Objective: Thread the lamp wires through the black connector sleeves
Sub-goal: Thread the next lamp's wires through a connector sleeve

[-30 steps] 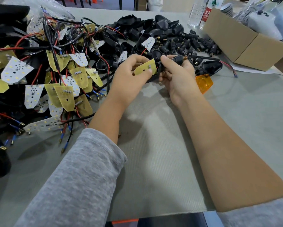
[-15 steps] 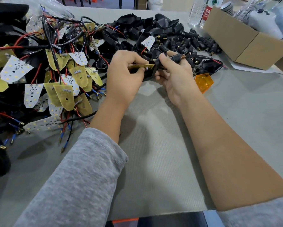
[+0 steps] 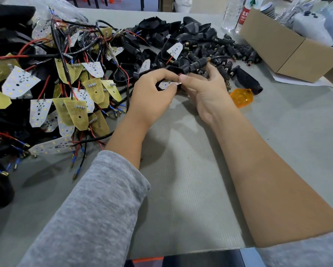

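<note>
Two hands meet in the upper middle of the frame: a white LED board [image 3: 166,85] is pinched by the left hand [image 3: 152,93], its red wire [image 3: 179,74] nipped by the right hand [image 3: 202,87]. Above the right hand's fingers, a black connector sleeve [image 3: 195,64] is seen, its long axis slanting toward upper right, nearer the right hand.

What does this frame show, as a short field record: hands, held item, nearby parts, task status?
left hand: pinches the small LED board by its edge
right hand: pinches the red wire at the board, black connector sleeve lying across its fingers
pile left: wired LED boards
pile behind: loose black sleeves
beside right hand: orange lens
far right: cardboard box
status: threading under way; how far the wire sits in the sleeve is hidden
</note>
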`<state>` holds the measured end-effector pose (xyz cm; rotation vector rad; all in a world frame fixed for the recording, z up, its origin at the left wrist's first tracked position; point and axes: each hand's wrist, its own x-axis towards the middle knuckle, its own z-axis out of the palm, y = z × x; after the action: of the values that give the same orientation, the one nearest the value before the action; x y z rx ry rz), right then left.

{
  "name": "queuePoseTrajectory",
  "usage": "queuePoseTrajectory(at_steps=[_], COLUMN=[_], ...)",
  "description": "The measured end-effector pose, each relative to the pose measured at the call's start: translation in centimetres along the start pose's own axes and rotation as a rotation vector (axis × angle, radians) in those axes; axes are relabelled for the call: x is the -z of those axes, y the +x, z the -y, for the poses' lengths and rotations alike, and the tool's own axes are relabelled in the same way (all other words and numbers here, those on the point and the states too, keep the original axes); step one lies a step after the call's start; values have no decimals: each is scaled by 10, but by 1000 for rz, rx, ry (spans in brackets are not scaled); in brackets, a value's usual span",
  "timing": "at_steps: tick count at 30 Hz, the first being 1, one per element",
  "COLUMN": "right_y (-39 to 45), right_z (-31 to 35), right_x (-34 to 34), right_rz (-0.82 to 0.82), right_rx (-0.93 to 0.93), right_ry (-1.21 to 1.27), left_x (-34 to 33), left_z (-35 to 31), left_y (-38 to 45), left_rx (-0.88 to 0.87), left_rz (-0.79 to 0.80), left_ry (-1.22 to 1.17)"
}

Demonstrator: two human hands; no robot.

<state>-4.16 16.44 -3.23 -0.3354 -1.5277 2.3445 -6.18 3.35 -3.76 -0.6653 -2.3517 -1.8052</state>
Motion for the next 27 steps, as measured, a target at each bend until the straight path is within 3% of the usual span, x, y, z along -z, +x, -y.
queuePoseTrajectory(at_steps=[7, 13, 27], right_y=[-2, -5, 1], right_z=[-4, -6, -2], right_x=[1, -2, 3], right_rz=[-75, -82, 18], right_rx=[83, 157, 69], right_ry=[-127, -387, -230], left_x=[3, 4, 4], left_z=[2, 5, 6], left_y=[0, 3, 9], left_rx=[31, 151, 301], left_rz=[57, -1, 96], left_ry=[-162, -246, -424])
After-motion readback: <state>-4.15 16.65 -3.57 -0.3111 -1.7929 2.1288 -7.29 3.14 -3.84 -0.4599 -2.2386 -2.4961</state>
